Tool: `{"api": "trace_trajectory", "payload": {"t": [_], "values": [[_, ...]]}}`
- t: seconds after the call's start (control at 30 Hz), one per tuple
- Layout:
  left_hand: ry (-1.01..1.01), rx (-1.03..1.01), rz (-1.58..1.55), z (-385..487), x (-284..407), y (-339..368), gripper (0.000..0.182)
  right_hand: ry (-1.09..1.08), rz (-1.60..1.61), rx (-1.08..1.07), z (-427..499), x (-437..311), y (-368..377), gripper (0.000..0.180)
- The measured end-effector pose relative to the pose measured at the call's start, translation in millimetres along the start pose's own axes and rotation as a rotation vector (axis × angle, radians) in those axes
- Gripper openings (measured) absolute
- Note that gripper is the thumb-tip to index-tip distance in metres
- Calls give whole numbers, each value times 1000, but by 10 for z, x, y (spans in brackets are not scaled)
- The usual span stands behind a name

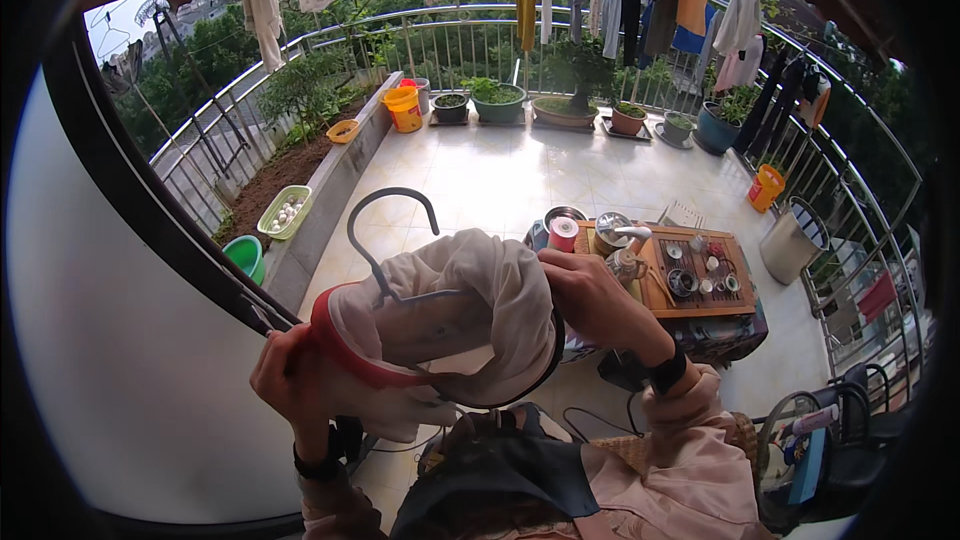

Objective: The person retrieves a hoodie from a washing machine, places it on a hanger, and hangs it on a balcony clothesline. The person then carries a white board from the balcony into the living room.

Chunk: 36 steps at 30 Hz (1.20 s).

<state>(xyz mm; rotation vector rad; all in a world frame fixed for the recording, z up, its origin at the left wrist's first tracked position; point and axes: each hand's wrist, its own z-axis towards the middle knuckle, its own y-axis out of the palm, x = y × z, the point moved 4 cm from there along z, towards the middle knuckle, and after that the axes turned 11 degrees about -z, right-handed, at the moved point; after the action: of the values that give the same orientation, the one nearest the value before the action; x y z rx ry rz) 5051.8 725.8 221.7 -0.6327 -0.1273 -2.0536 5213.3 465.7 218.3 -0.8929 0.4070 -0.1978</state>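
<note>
Before me hangs a pale beige garment [469, 259] with a red band [337, 337] along its left side and a dark edge at the right. My left hand [289, 375] grips the red band. Bunched cloth at the upper right is pinched in my right hand [600, 296]. A dark grey clothes hanger [382, 268] sits in the garment's opening, its hook standing up free and its shoulder bar crossing inside. Folds hide the hanger's lower part. Both wrists wear dark bands.
A wooden tea tray [652, 235] with cups and a kettle stands on a cloth-covered table to the right. A fan [795, 439] is at lower right. A soil bed [277, 172] runs along the left; potted plants line the railing [465, 11]. Laundry hangs above. A cable [600, 410] lies below.
</note>
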Motion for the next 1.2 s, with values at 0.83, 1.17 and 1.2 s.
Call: {"api": "trace_trajectory", "payload": {"t": [0.83,1.17,1.2], "values": [[345,-304,227,542,12,1083,26,444,441,301,-907,391,-761,14],[173,-418,102,94,198,1891,21,447,413,181,-643,596,-665,16],[136,-377,82,130,120,1870,15,482,435,137,-564,666,-602,16]]}}
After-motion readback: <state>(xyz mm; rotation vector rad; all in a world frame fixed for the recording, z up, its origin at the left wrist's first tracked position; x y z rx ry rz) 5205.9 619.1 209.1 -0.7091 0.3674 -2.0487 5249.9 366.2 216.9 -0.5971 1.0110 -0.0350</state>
